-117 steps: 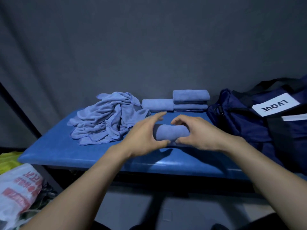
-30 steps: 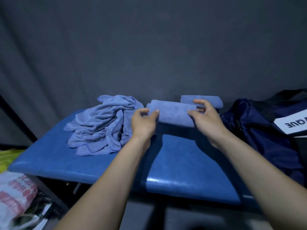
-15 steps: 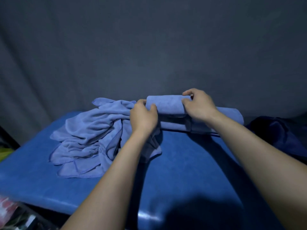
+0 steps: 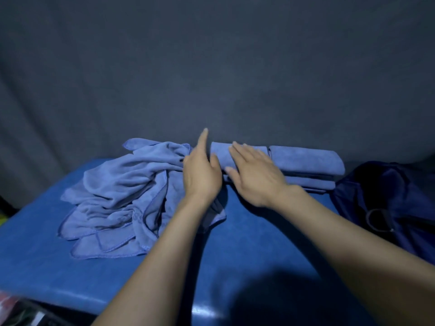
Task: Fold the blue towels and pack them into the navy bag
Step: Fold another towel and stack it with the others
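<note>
Folded blue towels lie stacked at the back of the blue padded bench. The newest folded towel sits on the stack's left end. My left hand is beside its left end with fingers straight, the index finger raised. My right hand hovers flat over the towel, fingers spread, holding nothing. A heap of unfolded blue towels lies on the left of the bench. The navy bag sits at the right edge, only partly in view.
A dark grey curtain hangs right behind the bench. The bench's front half is bare blue padding. A white plastic bag shows at the lower left below the bench.
Both hands carried the folded towel from the bench front to the back, set it on the stack's left end, and have let go of it, fingers now straight.
</note>
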